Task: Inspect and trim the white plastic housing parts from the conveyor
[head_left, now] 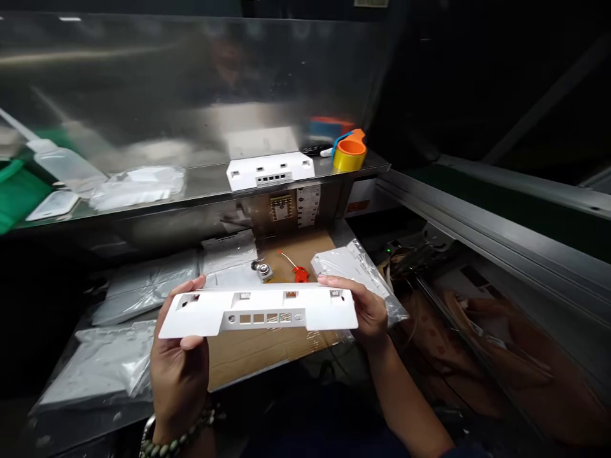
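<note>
A white plastic router housing is held up level above the bench, its row of square port openings facing me. My left hand grips its left end, thumb on the near face and fingers behind. At the right end, my right hand is closed round the edge, with fingertips on top and the rest partly hidden by the housing. Beyond it, a similar white housing stands on the metal shelf. A small red object and a small round metal-topped item lie on the cardboard behind the held housing.
Bagged white plastic parts lie at left and right on the cardboard-covered bench. The metal shelf carries a squeeze bottle, a plastic bag and a yellow-orange tape roll. A conveyor rail runs along the right.
</note>
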### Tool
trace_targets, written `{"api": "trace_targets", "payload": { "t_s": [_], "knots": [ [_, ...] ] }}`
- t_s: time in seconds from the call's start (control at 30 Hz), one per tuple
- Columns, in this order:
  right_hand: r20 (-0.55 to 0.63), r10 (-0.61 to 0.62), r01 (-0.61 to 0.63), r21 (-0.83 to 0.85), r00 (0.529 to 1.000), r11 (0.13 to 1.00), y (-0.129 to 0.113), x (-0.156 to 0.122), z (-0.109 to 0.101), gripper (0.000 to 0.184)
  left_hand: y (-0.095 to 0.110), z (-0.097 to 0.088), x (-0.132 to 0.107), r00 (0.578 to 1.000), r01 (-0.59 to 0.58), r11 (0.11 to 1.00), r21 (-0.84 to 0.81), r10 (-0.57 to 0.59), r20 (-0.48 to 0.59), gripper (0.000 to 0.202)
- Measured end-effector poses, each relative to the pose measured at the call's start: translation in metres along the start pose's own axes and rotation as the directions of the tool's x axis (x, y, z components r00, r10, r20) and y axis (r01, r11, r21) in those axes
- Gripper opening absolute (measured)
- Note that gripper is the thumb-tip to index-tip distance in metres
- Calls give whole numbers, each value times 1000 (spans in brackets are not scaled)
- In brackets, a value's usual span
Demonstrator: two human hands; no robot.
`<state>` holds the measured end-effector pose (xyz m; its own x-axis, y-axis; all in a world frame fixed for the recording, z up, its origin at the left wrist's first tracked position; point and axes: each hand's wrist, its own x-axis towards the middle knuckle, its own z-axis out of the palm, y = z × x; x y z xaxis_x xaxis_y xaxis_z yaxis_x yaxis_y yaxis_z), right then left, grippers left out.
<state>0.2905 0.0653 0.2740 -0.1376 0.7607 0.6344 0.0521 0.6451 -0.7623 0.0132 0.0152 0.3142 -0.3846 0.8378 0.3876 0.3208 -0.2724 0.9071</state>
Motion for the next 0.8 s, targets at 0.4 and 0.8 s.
{"api": "trace_targets", "payload": {
  "t_s": [0.4,0.8],
  "knots": [
    [23,64,-64,-1,998,998,11,-4,18,43,19,-14,-18,984,54,986,-155,-79,-157,78],
    [69,-50,47,47,996,998,22,-2,20,42,20,-16,-18,948,60,896,-441,-189,-255,71]
  ]
}}
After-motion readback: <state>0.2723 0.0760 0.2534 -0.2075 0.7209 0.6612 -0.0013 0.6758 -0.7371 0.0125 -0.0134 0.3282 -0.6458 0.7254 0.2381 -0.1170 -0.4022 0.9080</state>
